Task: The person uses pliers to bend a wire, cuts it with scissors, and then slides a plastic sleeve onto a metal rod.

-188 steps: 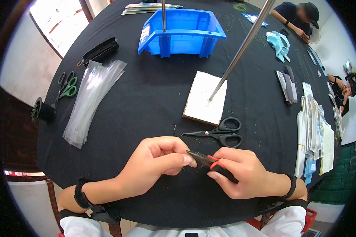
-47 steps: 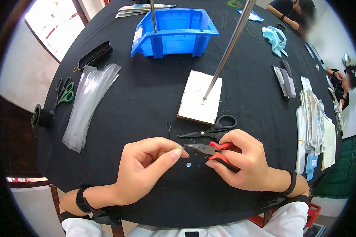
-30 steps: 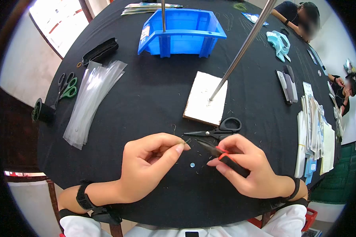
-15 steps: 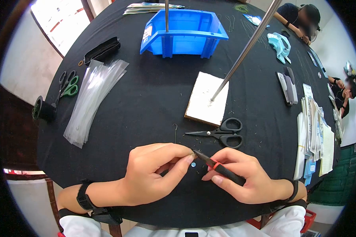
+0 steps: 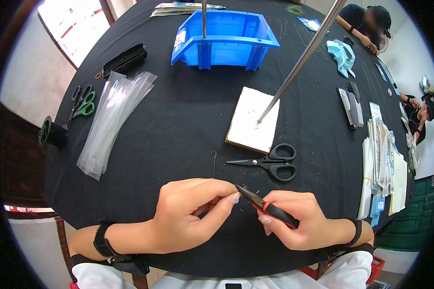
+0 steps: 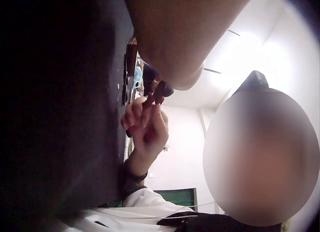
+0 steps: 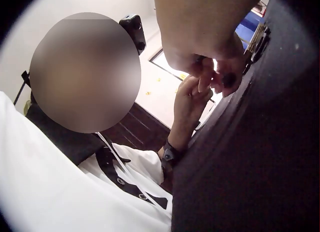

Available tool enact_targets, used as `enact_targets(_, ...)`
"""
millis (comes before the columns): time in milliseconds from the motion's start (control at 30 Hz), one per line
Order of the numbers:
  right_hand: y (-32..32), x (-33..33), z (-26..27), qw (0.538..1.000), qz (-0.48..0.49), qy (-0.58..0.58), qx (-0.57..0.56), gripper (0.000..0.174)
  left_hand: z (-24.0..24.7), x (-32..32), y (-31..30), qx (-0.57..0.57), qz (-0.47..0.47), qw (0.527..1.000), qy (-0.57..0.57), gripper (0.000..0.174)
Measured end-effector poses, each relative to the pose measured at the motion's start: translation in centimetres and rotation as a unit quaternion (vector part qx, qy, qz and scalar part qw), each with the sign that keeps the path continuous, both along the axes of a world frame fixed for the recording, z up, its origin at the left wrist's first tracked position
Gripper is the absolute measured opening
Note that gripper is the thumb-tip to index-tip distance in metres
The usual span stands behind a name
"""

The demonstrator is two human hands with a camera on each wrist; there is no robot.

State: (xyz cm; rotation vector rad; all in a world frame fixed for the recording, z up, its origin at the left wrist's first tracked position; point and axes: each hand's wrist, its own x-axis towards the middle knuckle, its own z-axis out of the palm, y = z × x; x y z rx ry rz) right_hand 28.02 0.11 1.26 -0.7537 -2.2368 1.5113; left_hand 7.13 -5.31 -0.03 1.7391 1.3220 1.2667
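Head view, left to right: at the far left edge of the black table (image 5: 178, 115) stands a dark spool (image 5: 50, 135), with green-handled scissors (image 5: 83, 104) just beyond it and a fanned stack of clear plastic sleeves (image 5: 112, 120) beside them. Near the front edge, the left hand (image 5: 190, 216) lies with its fingers curled and its thumb and forefinger pressed together in a pinch. The forefinger tip meets the nose of the pliers (image 5: 266, 207), and whether anything sits between the fingertips is too small to tell. A thin wire hook (image 5: 213, 161) lies loose on the cloth just beyond that hand. The pliers point up and to the left, low over the table between the two hands, their red-and-black handles wrapped in the right hand (image 5: 299, 226), which grips them firmly. Black scissors (image 5: 270, 161) lie closed just beyond the right hand, near a white foam block (image 5: 253, 126) with a metal rod (image 5: 301, 55) standing in it. Stacked papers (image 5: 383, 168) line the right edge.
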Motion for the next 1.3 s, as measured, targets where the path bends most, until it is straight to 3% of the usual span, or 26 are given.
enact_targets(167, 0.1, -0.1, -0.1, 1.000, 0.000, -0.014, -0.008, 0.012, 0.0, 0.0, 0.0, -0.003, 0.002, 1.000, -0.007, 0.004)
enact_targets(367, 0.8, 0.0, -0.9, 0.997, 0.029, 0.062, -0.037, 0.012, 0.5, -0.2, -0.1, -0.057, 0.010, 0.997, -0.049, 0.006)
enact_targets(567, 0.8, 0.2, -0.5, 0.998, 0.020, 0.017, -0.057, 0.011, -0.2, -0.1, 0.0, -0.033, 0.000, 0.998, -0.048, 0.007)
enact_targets(767, 0.5, 0.2, -0.5, 0.999, -0.003, 0.020, 0.044, 0.011, -0.1, -0.2, 0.0, -0.054, -0.005, 0.997, -0.057, 0.008)
enact_targets(1067, 0.1, -0.1, 0.0, 0.999, -0.017, 0.000, 0.033, 0.008, 0.3, -0.2, 0.0, -0.038, 0.008, 0.999, -0.026, 0.004)
enact_targets(1300, 0.4, 0.1, -0.4, 0.996, -0.002, 0.011, 0.094, 0.014, 0.0, -0.3, 0.1, -0.027, 0.002, 0.999, -0.028, 0.005)
